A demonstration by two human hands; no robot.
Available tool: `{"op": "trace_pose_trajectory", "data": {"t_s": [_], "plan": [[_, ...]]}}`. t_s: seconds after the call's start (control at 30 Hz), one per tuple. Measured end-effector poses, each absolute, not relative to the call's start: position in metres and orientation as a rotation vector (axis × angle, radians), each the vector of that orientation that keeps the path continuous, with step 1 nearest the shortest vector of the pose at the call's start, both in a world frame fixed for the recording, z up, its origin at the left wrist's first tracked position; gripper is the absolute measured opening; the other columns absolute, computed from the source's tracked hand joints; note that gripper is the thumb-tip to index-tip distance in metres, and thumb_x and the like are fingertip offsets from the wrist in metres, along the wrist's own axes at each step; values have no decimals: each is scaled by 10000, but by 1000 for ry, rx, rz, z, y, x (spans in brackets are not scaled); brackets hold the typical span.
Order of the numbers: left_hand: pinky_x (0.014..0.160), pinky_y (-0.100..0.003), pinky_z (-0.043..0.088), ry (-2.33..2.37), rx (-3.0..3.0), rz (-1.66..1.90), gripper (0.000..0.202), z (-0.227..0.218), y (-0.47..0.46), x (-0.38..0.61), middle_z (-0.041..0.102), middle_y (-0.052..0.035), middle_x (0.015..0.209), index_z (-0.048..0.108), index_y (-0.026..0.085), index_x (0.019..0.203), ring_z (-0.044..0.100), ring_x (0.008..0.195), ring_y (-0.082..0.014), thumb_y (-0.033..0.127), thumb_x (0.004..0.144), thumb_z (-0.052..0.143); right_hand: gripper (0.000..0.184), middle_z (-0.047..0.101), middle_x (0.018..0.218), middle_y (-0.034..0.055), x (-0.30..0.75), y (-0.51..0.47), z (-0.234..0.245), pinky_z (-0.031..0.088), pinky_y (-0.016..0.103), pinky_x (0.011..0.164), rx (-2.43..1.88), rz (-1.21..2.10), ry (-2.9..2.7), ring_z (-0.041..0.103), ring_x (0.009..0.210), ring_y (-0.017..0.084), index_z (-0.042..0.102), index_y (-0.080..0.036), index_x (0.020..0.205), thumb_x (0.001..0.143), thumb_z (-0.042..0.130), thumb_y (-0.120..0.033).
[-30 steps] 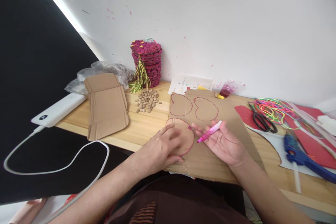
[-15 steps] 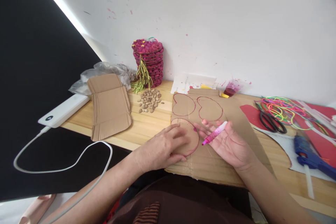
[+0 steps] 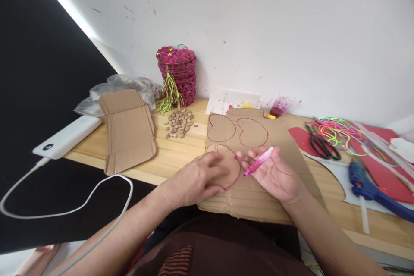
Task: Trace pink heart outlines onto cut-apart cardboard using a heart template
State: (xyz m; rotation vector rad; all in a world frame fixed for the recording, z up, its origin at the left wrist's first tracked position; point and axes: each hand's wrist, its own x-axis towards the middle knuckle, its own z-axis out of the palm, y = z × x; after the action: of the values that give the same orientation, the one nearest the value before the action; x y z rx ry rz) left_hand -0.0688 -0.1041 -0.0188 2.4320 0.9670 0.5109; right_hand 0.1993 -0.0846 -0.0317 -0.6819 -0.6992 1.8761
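Note:
A brown cardboard sheet (image 3: 258,194) lies on the wooden table in front of me, with two red-outlined hearts (image 3: 237,130) drawn near its far edge. My left hand (image 3: 197,179) rests palm down, fingers flat, on a cardboard heart template (image 3: 230,164) on the sheet. A red line runs round the template's right side. My right hand (image 3: 278,177) lies palm up beside it, and a pink marker (image 3: 258,161) lies across its loosely curled fingers, tip pointing at the template.
A folded cardboard piece (image 3: 127,129), a pile of seeds (image 3: 179,123), a stack of crimson woven discs (image 3: 177,75) and a plastic bag stand left. Black scissors (image 3: 320,146), neon cords (image 3: 336,131), a blue glue gun (image 3: 365,183), red paper lie right. A white power bank (image 3: 66,138) sits far left.
Both hands stay where they were on the cardboard; the marker stays across my right palm. Only the camera view has shifted slightly.

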Motion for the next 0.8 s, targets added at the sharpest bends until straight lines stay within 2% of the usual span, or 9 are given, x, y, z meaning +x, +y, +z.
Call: {"op": "trace_pose_trajectory", "data": {"t_s": [0.1, 0.17, 0.2, 0.3, 0.4, 0.47, 0.63, 0.7, 0.8], "plan": [[1143, -497, 413, 979, 2465, 492, 435, -19, -105, -70, 449, -125, 1517, 618, 275, 1324, 482, 1364, -316, 406, 910, 636, 231, 737, 848, -28, 201, -84, -34, 553, 388, 909, -727, 1847, -634, 714, 959, 207, 725, -308, 902, 818, 755, -521], [1127, -485, 429, 980, 2479, 499, 400, -18, -102, -70, 502, -122, 1479, 634, 263, 1307, 517, 1331, -302, 418, 942, 586, 209, 733, 792, -34, 202, -83, -34, 571, 315, 773, -740, 1840, -598, 710, 836, 165, 729, -306, 921, 824, 762, -489], [1116, -471, 440, 972, 2485, 501, 377, -17, -100, -70, 539, -119, 1446, 642, 252, 1295, 540, 1307, -288, 402, 960, 557, 193, 730, 774, -37, 202, -83, -34, 571, 298, 754, -739, 1847, -585, 706, 808, 151, 730, -301, 928, 832, 762, -465], [1090, -437, 461, 952, 2504, 508, 344, -15, -93, -71, 619, -112, 1365, 644, 221, 1286, 589, 1247, -257, 307, 974, 530, 155, 742, 829, -34, 200, -84, -31, 568, 349, 888, -701, 1896, -589, 717, 892, 160, 727, -303, 947, 857, 742, -429], [1085, -442, 464, 956, 2510, 537, 377, -18, -90, -73, 615, -115, 1379, 627, 219, 1313, 587, 1255, -264, 288, 945, 579, 187, 753, 959, -19, 197, -84, -28, 473, 469, 1064, -648, 1957, -647, 688, 1113, 225, 722, -353, 968, 885, 680, -515], [1089, -439, 463, 956, 2492, 568, 394, -22, -90, -75, 599, -119, 1402, 623, 224, 1322, 581, 1270, -265, 300, 936, 597, 216, 745, 1061, -4, 196, -84, -26, 400, 503, 1126, -624, 1994, -688, 644, 1212, 252, 720, -368, 969, 899, 640, -556], [1114, -440, 442, 956, 2407, 618, 426, -26, -89, -79, 591, -150, 1417, 645, 188, 1301, 567, 1303, -271, 375, 919, 639, 254, 637, 1368, 73, 196, -82, -28, 308, 535, 1176, -594, 2074, -680, 565, 1322, 277, 714, -314, 968, 935, 596, -537], [1096, -403, 459, 910, 2355, 658, 394, -24, -87, -82, 630, -145, 1373, 668, 177, 1265, 599, 1268, -248, 378, 928, 631, 257, 634, 1373, 90, 197, -81, -29, 276, 551, 1188, -600, 2085, -651, 555, 1334, 279, 709, -295, 961, 942, 592, -523], [1038, -352, 499, 906, 2206, 805, 281, -16, -84, -89, 734, -108, 1194, 725, 172, 1135, 668, 1153, -209, 344, 957, 592, 269, 657, 1339, 112, 198, -81, -28, 232, 571, 1203, -607, 2100, -637, 551, 1338, 290, 707, -277, 957, 934, 604, -525]]}}
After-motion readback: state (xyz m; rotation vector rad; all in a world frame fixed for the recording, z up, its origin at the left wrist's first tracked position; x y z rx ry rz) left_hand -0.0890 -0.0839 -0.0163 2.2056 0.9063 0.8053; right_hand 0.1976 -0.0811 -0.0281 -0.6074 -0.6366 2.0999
